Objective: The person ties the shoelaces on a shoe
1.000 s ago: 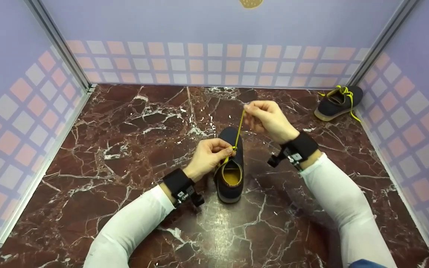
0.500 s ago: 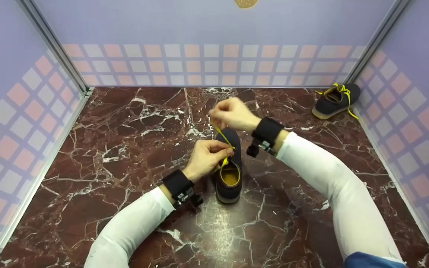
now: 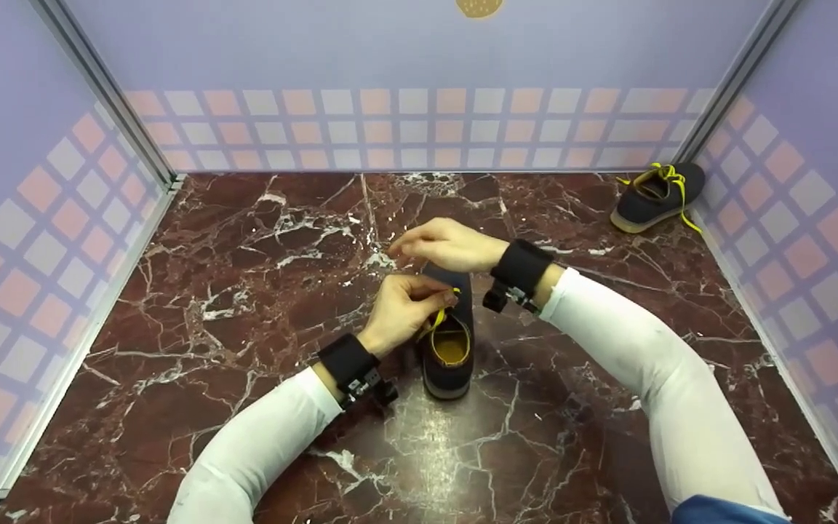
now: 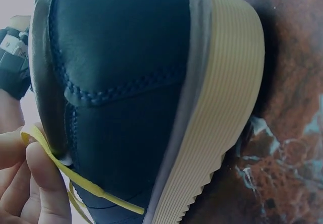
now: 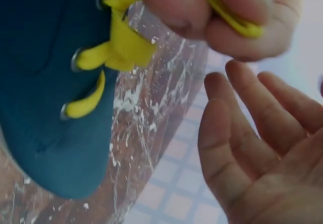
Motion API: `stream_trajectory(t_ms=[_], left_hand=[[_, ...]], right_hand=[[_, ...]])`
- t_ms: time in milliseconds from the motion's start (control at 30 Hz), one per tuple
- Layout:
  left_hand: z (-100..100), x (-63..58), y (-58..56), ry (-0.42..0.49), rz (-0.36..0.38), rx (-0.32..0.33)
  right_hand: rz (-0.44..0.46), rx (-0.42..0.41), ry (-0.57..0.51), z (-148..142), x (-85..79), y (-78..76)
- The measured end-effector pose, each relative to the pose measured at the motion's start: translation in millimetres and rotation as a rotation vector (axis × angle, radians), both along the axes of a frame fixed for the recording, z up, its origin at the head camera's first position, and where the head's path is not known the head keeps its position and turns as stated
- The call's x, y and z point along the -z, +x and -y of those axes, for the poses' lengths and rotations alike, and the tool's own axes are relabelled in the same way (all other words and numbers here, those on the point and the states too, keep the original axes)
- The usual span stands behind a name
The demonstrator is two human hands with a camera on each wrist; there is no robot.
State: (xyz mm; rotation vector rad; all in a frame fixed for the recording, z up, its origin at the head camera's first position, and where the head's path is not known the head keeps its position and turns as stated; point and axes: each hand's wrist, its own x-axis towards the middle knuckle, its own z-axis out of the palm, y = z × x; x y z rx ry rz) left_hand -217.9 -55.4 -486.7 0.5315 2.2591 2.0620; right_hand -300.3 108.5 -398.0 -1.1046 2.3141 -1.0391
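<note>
A dark blue shoe (image 3: 448,382) with a yellow lining stands on the marbled surface, toe pointing away. My left hand (image 3: 401,309) pinches its yellow shoelace (image 3: 439,318) over the tongue. In the left wrist view, the lace's free end (image 4: 121,202) hangs along the shoe's side. Above the toe, my right hand (image 3: 455,246) has its fingers extended and holds nothing that I can see. From the right wrist, this right hand (image 5: 272,163) appears just beside the left fingertips (image 5: 237,27), which grip a folded bit of lace. Yellow lace (image 5: 91,57) also runs through the eyelets.
A matching dark shoe (image 3: 641,211) with loose yellow laces sits in the far right corner, near the walls. Tile-patterned panels (image 3: 419,127) enclose the back and both sides of the marbled surface (image 3: 244,240).
My right hand swung left across the shoe, carrying the lace's end, then lowered and let it go, its fingers now straighter. The left hand has kept its pinch in place.
</note>
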Motion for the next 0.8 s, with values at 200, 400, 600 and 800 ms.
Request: stream_trajectory(t_ms=[200,400,600,800], left_hand=[[-0.5,1.8,-0.7,-0.001,-0.004,-0.017],[-0.4,1.0,-0.5,0.067,0.020,-0.013],[-0.8,2.6,0.2,0.080,0.004,-0.037],[-0.4,4.5,-0.2,0.056,-0.022,-0.050]], right_hand=[[-0.157,0.005,0.009,-24.8,3.0,4.1],[-0.092,0.023,0.034,-48.9,10.2,6.3],[0.085,-0.050,-0.008,-55.5,20.6,7.8],[0.154,-0.013,-0.040,-59.1,28.6,8.0]])
